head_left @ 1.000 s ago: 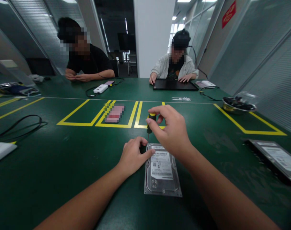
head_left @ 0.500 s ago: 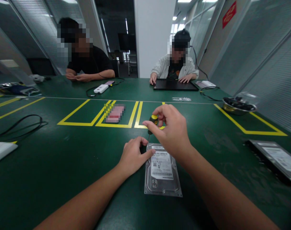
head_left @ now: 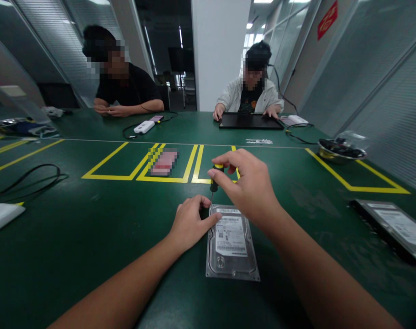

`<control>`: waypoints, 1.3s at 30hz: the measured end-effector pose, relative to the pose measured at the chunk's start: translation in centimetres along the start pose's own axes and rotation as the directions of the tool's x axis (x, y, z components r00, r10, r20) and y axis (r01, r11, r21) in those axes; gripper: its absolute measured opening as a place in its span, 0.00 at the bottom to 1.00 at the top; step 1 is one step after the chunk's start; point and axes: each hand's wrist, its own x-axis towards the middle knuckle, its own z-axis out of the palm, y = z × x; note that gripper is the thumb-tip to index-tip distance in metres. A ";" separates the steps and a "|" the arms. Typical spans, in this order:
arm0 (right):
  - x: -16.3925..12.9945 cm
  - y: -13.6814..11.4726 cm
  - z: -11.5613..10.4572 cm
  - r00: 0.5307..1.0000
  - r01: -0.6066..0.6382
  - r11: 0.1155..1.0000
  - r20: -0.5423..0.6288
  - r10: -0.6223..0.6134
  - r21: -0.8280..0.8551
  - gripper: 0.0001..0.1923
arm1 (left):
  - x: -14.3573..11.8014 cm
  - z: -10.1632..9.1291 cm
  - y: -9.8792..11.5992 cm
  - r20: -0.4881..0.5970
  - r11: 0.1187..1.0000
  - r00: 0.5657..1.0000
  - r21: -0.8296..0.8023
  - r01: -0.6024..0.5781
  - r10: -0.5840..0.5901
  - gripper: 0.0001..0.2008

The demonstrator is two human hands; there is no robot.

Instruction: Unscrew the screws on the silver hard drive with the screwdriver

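Note:
A silver hard drive with a white printed label lies flat on the green table in front of me. My left hand holds its upper left edge, the thumb on the top face and the fingertips by the corner. Between the thumb and fingers of my right hand is the handle of a small yellow-and-black screwdriver. It stands nearly upright, its thin shaft reaching down to the drive's upper left corner. I cannot make out the screw under the tip.
Another hard drive lies at the right. Beyond it stands a metal bowl of dark items. A pink phone rests within yellow tape lines. Two people sit opposite, one touching a black panel. A white device and cable are at left.
My right thumb and fingers have shifted slightly around the screwdriver handle, which now stands more upright. My left hand and the hard drive stay put. The person opposite has moved a hand toward the panel's edge.

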 end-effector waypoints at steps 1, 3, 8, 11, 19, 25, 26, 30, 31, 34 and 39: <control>0.0 0.0 0.0 1.000 0.005 1.000 0.005 -0.005 0.004 0.05 | 0.0 0.0 0.0 0.000 1.000 1.000 -0.001 0.000 0.000 0.14; 0.0 0.1 -0.1 1.000 0.009 1.000 0.017 -0.009 0.003 0.07 | 0.0 0.0 0.0 0.001 1.000 1.000 0.001 0.000 0.000 0.14; 0.0 0.1 -0.1 0.999 0.012 1.000 0.033 -0.013 0.023 0.11 | 0.0 0.0 0.0 0.000 1.000 1.000 0.012 0.004 -0.004 0.14; -0.1 0.2 0.0 0.999 0.020 0.999 0.042 -0.022 0.031 0.14 | 0.0 -0.1 0.1 0.004 1.000 1.000 0.011 0.007 -0.007 0.14; -0.1 0.1 0.4 1.000 0.003 1.000 0.009 -0.003 0.031 0.06 | 0.1 0.0 0.1 -0.007 1.000 1.000 0.006 0.016 -0.016 0.14; -0.3 0.2 0.6 1.000 0.017 1.000 -0.015 -0.017 0.010 0.13 | 0.0 0.0 0.1 -0.007 1.000 1.000 0.004 0.018 -0.018 0.14; -0.3 0.2 0.6 1.000 0.020 1.000 -0.016 -0.020 0.008 0.12 | 0.0 -0.1 0.1 -0.007 1.000 1.000 0.004 0.018 -0.018 0.14; -0.3 0.1 0.7 0.999 0.051 0.998 -0.011 -0.051 0.023 0.09 | -0.1 -0.1 0.1 -0.008 1.000 1.000 0.008 0.014 -0.014 0.14; -0.3 0.1 0.7 0.999 0.052 0.998 -0.012 -0.051 0.024 0.09 | -0.1 -0.1 0.1 -0.007 1.000 1.000 0.008 0.013 -0.013 0.14; -0.2 0.0 0.6 0.999 0.036 0.999 -0.015 -0.035 0.021 0.10 | -0.1 -0.2 0.2 -0.002 1.000 1.000 0.008 0.020 -0.020 0.14; -0.2 0.0 0.5 1.000 0.016 1.000 -0.017 -0.016 0.024 0.06 | 0.0 -0.2 0.3 0.003 1.000 1.000 0.003 0.029 -0.029 0.14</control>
